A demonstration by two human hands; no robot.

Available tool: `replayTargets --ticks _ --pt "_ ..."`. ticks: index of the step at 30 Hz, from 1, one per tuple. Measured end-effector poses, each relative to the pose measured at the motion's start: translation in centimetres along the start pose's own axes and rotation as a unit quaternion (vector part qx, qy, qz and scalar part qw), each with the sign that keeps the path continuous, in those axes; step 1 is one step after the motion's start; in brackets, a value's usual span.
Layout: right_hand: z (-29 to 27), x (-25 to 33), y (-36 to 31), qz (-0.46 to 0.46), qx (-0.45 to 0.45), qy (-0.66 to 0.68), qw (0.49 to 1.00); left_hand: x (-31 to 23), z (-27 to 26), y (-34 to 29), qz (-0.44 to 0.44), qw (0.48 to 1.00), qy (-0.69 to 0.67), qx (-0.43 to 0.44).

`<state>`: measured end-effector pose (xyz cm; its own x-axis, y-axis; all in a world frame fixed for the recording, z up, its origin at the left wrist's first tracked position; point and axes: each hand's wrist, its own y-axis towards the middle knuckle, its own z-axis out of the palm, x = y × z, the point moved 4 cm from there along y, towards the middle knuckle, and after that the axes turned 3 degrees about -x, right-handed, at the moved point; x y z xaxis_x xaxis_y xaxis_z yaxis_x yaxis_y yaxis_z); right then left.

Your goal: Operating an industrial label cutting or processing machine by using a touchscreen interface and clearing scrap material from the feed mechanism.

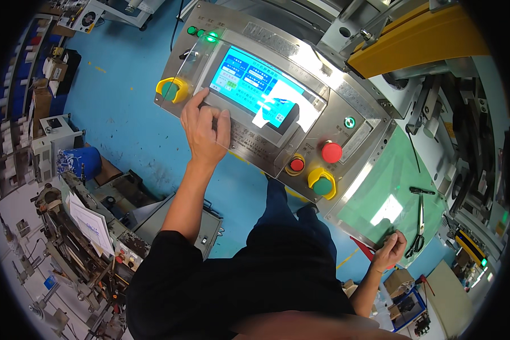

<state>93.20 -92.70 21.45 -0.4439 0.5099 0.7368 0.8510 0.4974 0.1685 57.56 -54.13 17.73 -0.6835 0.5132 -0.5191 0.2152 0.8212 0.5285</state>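
My left hand (207, 129) is at the lower left corner of a lit blue touchscreen (255, 85) on a steel control panel (249, 148). Its index finger reaches out to the screen's frame, the other fingers are loosely bent, and nothing is held. Whether the fingertip presses the glass cannot be told. My right hand (390, 253) rests at the near edge of a green work surface (374, 181), fingers curled in, with no object showing in them. Just beside it lie long scissors (420, 221) with black handles.
Red push buttons (331, 152) and a green button (323, 186) in a yellow guard stand on the panel's right; another yellow-guarded button (171, 90) is at its left. A yellow machine beam (419, 42) crosses the upper right. Machinery and a paper sheet (90, 224) fill the lower left.
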Motion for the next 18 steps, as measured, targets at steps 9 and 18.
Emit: replayTargets --ticks 9,18 --pt "-0.08 -0.33 -0.06 -0.003 0.004 -0.003 1.000 -0.53 0.00 0.37 0.001 1.000 0.003 0.009" --pt "-0.18 -0.53 -0.09 0.002 0.004 -0.004 1.000 -0.67 0.08 0.27 0.002 1.000 0.001 0.008"
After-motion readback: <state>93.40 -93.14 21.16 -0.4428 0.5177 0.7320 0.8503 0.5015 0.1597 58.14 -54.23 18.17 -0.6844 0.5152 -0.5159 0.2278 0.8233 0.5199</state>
